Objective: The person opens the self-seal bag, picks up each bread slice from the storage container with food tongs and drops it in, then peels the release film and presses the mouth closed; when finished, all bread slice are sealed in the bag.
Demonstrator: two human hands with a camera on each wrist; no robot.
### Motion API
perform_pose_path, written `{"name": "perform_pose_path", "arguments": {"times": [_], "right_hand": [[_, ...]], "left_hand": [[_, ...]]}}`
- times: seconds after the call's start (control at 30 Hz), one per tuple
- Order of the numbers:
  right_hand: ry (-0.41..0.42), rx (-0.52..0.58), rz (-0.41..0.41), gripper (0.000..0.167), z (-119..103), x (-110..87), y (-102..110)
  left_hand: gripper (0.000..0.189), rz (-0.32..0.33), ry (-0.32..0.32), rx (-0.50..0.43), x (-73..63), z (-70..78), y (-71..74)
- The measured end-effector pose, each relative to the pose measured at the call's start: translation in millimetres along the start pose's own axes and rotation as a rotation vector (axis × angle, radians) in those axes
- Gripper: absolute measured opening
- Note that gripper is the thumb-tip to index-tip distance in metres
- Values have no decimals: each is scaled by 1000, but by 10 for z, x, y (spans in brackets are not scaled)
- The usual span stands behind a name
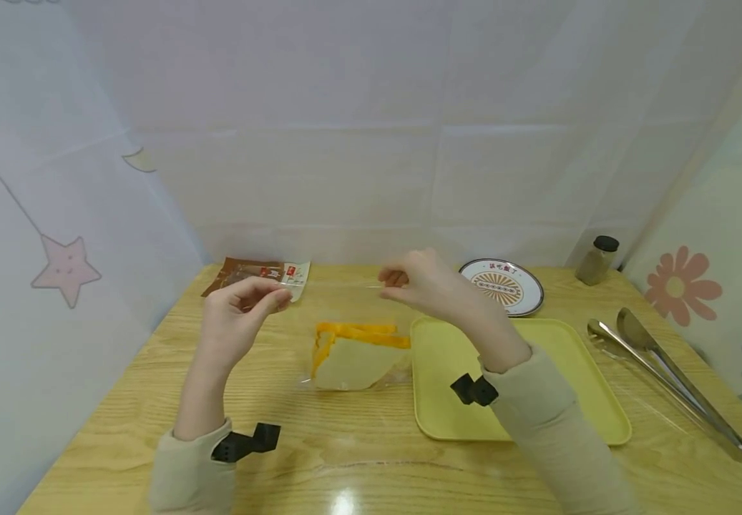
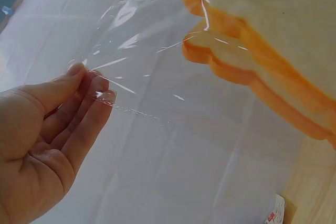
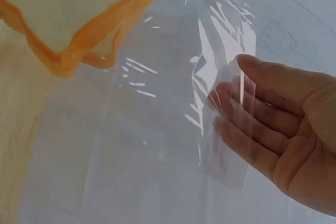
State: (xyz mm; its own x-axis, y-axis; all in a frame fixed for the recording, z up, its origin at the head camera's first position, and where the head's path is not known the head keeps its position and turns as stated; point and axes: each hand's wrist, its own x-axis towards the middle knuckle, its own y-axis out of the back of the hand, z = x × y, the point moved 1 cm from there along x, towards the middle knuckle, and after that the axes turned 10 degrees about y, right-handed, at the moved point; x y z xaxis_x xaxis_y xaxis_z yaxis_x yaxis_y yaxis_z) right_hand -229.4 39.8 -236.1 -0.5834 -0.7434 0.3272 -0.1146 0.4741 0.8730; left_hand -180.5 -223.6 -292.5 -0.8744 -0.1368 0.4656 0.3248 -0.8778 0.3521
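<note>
Between my hands hangs a clear plastic bag (image 1: 338, 304), its upper edge spread between them. Inside lie slices of bread (image 1: 354, 365) with orange crusts, low down near the tabletop; the left wrist view shows at least two slices (image 2: 283, 14) overlapping. My left hand (image 1: 235, 315) pinches one upper corner of the film between thumb and fingertips. At the opposite side, my right hand (image 1: 431, 286) holds the bag's edge, thumb on one face and fingers behind the film (image 3: 226, 145). The thumb and fingers there sit slightly apart.
A yellow tray (image 1: 577, 400) lies under my right forearm. Behind it is a patterned plate (image 1: 531, 293). A black-lidded jar (image 1: 596, 261) stands back right, metal tongs (image 1: 673, 379) lie along the right, and a brown-and-white food packet (image 1: 296, 275) lies back left.
</note>
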Motion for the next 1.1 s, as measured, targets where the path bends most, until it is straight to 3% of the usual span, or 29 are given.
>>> {"name": "perform_pose_path", "arguments": {"times": [0.27, 0.53, 0.77, 1.1], "right_hand": [[120, -104, -154, 13, -258, 372, -66], [132, -127, -251, 6, -415, 642, -96], [173, -140, -289, 6, -537, 814, -182], [189, -68, -254, 16, -594, 864, -267]], "left_hand": [[7, -19, 4, -25, -7, -15, 23], [7, -16, 3, -36, -13, -16, 32], [6, -6, -7, -22, -19, -12, 47], [8, 4, -10, 57, -18, -8, 46]]}}
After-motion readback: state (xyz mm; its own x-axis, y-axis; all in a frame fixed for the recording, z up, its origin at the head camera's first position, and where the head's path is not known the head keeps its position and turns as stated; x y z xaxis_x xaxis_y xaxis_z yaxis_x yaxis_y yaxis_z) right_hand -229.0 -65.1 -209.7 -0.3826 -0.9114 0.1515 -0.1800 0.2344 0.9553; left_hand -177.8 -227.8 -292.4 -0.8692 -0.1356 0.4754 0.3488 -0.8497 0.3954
